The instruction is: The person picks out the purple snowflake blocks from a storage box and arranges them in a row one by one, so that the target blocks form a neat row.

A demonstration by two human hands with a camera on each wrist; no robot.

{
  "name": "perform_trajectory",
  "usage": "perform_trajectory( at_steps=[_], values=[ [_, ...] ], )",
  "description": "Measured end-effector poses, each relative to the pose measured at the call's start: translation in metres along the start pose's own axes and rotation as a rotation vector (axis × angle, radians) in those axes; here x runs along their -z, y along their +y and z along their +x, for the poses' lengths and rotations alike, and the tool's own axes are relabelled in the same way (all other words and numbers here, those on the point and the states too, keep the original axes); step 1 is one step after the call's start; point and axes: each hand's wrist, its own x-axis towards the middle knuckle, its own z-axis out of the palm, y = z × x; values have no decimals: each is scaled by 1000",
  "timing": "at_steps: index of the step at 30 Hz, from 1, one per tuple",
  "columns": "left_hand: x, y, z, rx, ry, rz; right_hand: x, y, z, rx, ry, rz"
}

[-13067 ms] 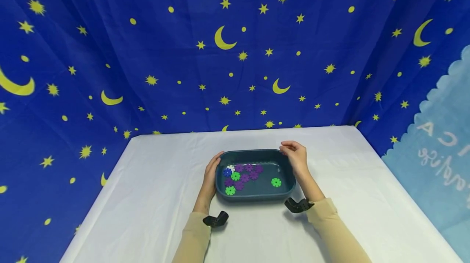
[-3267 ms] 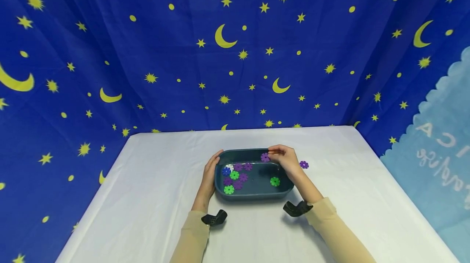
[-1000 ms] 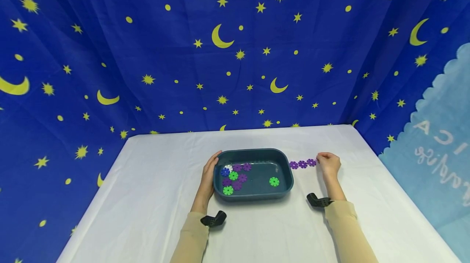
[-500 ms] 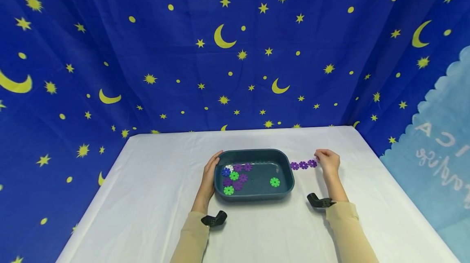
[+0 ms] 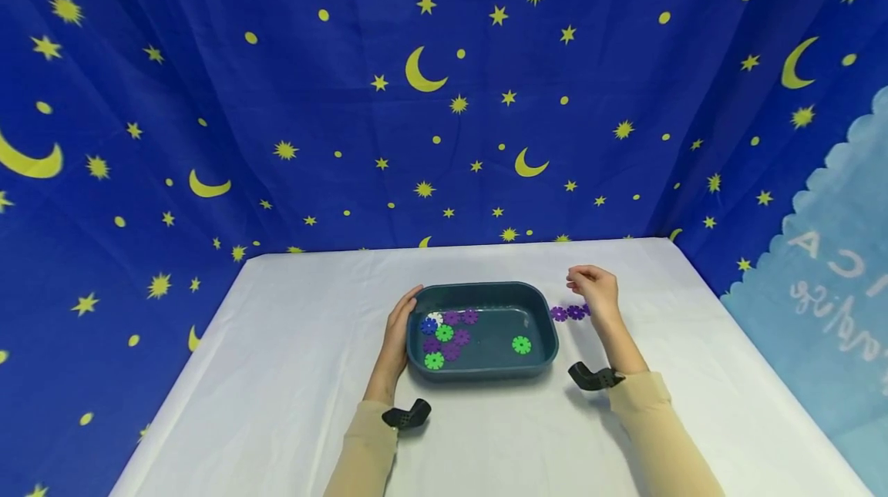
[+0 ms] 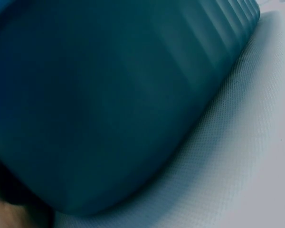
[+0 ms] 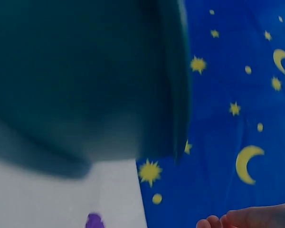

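A dark teal rectangular bin (image 5: 483, 372) stands on the table, and my left hand (image 5: 398, 331) rests along the outside of its left wall, fingertips at the far corner. In the bin lie flower-shaped notched plastic discs: several purple ones (image 5: 461, 337), green ones (image 5: 521, 345), a blue one (image 5: 428, 325) and a white one (image 5: 436, 318). To the right of the bin, purple discs (image 5: 576, 313) form a row on the cloth, the rightmost partly hidden by my right hand (image 5: 594, 290). That hand is raised, fingers loosely bent, with nothing visible in them.
A white cloth (image 5: 291, 374) covers the table. Blue curtains (image 5: 347, 96) with yellow moons and stars hang behind it and at the sides. A light blue lettered cloth (image 5: 825, 281) hangs at the right. Each wrist carries a black camera mount (image 5: 408, 414).
Purple discs from the bin now lie in a row to its right. In the last half second my right hand has lifted off the row's right end and moved left. My left hand stays put.
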Motion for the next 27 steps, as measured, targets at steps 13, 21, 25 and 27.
perform_trajectory(
  at_steps=[13,21,25,27],
  values=[
    [0,2,-1,18,13,0,-53,-17,-12,1,-147,120],
    [-5,19,-10,4,-23,6,-78,-16,-19,-18,-247,100],
    [-4,18,-9,-4,-25,10,-92,-15,-23,-12,-278,80],
    [-2,12,-6,-4,-19,3,-98,-14,-25,-9,-299,66]
  ],
)
